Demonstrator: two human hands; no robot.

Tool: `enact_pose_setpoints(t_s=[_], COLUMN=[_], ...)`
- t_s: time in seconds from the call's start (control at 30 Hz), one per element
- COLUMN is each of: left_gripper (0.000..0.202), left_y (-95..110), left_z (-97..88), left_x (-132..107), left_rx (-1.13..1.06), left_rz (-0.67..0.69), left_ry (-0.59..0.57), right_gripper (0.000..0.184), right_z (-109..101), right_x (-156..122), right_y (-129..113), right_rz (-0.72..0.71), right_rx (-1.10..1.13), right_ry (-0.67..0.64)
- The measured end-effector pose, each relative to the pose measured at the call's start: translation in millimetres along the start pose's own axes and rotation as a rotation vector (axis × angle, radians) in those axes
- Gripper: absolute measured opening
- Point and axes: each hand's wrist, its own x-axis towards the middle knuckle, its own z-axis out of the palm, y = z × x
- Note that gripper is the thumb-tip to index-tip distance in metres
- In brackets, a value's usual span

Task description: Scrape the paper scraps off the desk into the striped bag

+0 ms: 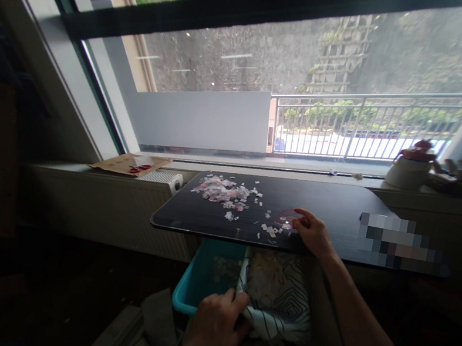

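My right hand (312, 232) is over the dark table (319, 203), fingers pinched on the edge of a thin, see-through pink round piece (285, 215). Small white paper-like scraps (271, 231) lie just left of that hand. A larger heap of pale pink and white scraps (225, 191) is spread farther left on the tabletop. Below the table's front edge, my left hand (216, 319) is closed on the near left rim of a white bag with black wavy lines (276, 324). Pale scraps show inside the bag. Its fingertips are partly hidden.
A teal bin (187, 284) with some scraps inside stands left of the bag. On the left, a radiator (153, 207) carries a brown paper sheet (125, 164) with red-handled scissors (140, 169). A white pot (407, 171) sits on the sill. A blurred patch covers the table's right end.
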Motion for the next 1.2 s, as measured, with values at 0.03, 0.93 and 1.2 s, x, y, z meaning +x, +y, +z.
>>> enact_pose_setpoints(t_s=[0.03, 0.93, 1.2], left_gripper=[0.01, 0.01, 0.011], left_y=[0.0, 1.3, 1.1], left_z=[0.3, -2.7, -2.5], left_x=[0.1, 1.6, 1.5], left_rx=[0.002, -0.002, -0.001], left_rz=[-0.002, 0.007, 0.007], left_ry=[-0.001, -0.012, -0.02], right_gripper=[0.041, 0.038, 0.036], right_z=[0.2, 0.3, 0.3], right_x=[-0.1, -6.8, -9.6], right_y=[0.1, -7.1, -9.1], right_rz=[-0.005, -0.124, -0.148], right_rx=[0.023, -0.08, -0.072], right_ry=[-0.014, -0.078, -0.009])
